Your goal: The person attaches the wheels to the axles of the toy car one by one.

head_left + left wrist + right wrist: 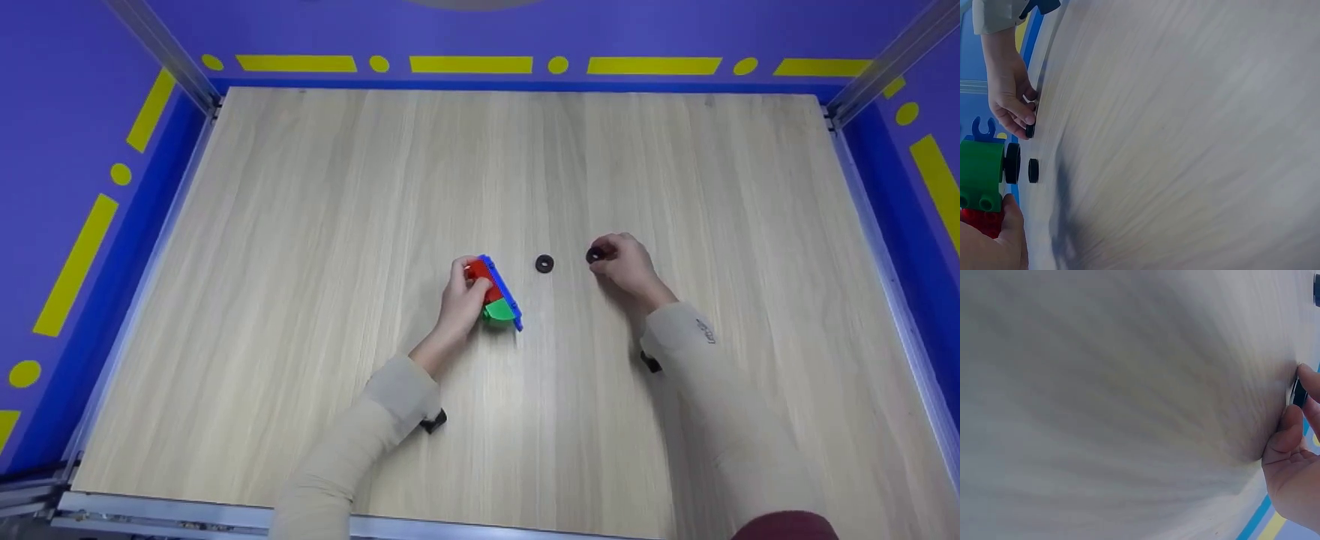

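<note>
My left hand (463,296) grips a toy vehicle built of blocks by its red block (486,283). The vehicle has a long blue base (501,292), tilted on its side, and a green block (498,310) at the near end. In the left wrist view a black wheel (1012,163) shows beside the green block, and a blue hook-shaped end (983,129) sticks out of the base. My right hand (628,262) pinches a small black tyre (595,255) between thumb and fingers, right at the tabletop. Between the hands a second black tyre (544,263) lies flat.
A light wood-grain tabletop (465,165) spreads under both hands, with metal rails along its edges. Blue-purple walls (480,37) with yellow dashes and dots stand at the back and both sides. Black wrist devices (433,421) hang under both sleeves.
</note>
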### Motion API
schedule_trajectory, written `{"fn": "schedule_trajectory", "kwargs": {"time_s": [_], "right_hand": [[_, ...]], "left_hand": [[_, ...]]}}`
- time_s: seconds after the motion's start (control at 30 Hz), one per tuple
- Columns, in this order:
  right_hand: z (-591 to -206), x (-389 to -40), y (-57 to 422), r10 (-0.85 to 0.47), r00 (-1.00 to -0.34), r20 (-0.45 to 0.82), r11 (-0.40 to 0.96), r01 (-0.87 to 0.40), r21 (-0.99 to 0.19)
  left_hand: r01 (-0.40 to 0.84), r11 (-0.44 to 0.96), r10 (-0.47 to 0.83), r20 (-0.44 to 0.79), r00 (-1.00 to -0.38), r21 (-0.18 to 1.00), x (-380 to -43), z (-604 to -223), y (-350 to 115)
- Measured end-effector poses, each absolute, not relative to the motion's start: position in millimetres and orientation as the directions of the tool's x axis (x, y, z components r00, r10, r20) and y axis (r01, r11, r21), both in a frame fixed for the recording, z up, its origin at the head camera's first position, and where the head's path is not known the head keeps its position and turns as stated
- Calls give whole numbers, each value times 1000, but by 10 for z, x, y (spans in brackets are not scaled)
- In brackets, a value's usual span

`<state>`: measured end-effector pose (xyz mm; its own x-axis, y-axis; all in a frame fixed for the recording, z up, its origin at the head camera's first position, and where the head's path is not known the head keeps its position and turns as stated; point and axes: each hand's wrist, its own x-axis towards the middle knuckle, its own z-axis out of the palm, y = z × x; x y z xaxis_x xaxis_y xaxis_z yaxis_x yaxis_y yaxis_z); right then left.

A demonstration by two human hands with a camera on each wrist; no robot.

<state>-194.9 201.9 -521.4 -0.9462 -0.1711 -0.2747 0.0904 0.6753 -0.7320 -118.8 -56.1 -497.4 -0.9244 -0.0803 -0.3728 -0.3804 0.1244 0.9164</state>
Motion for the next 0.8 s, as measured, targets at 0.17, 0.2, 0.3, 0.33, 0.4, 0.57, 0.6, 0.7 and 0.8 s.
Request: {"fn": "schedule_trajectory", "kwargs": {"time_s": [0.17, 0.2, 0.3, 0.33, 0.4, 0.57, 0.6, 0.7, 0.8], "right_hand": [[-5173, -1916, 2026, -171, -944, -283, 641, 111, -759], [-5156, -1908, 2021, -172, -945, -280, 636, 110, -764], [-5100, -1890, 1993, -183, -950, -253, 625, 86, -776], [-5078, -1888, 1979, -185, -952, -244, 624, 78, -778], [-5032, -1879, 1951, -195, -955, -222, 617, 57, -785], [-4920, -1845, 1888, -225, -957, -185, 596, 15, -803], [-4896, -1834, 1875, -231, -956, -179, 594, 8, -805], [-4840, -1805, 1836, -248, -955, -161, 585, -15, -811], [-4783, -1774, 1801, -268, -952, -149, 578, -35, -815]], "left_hand": [[-386, 130, -89, -377, -922, 913, -1201, -4971, -554], [-387, 130, -91, -378, -922, 913, -1202, -4973, -551], [-387, 124, -99, -377, -921, 914, -1203, -4985, -540], [-383, 123, -102, -373, -922, 915, -1202, -4989, -535], [-377, 121, -109, -365, -924, 918, -1202, -4992, -521], [-384, 118, -118, -371, -921, 916, -1216, -4980, -476], [-386, 118, -119, -373, -920, 915, -1220, -4976, -469], [-392, 118, -120, -379, -918, 912, -1235, -4969, -451], [-386, 122, -116, -373, -920, 914, -1245, -4966, -442]]}}
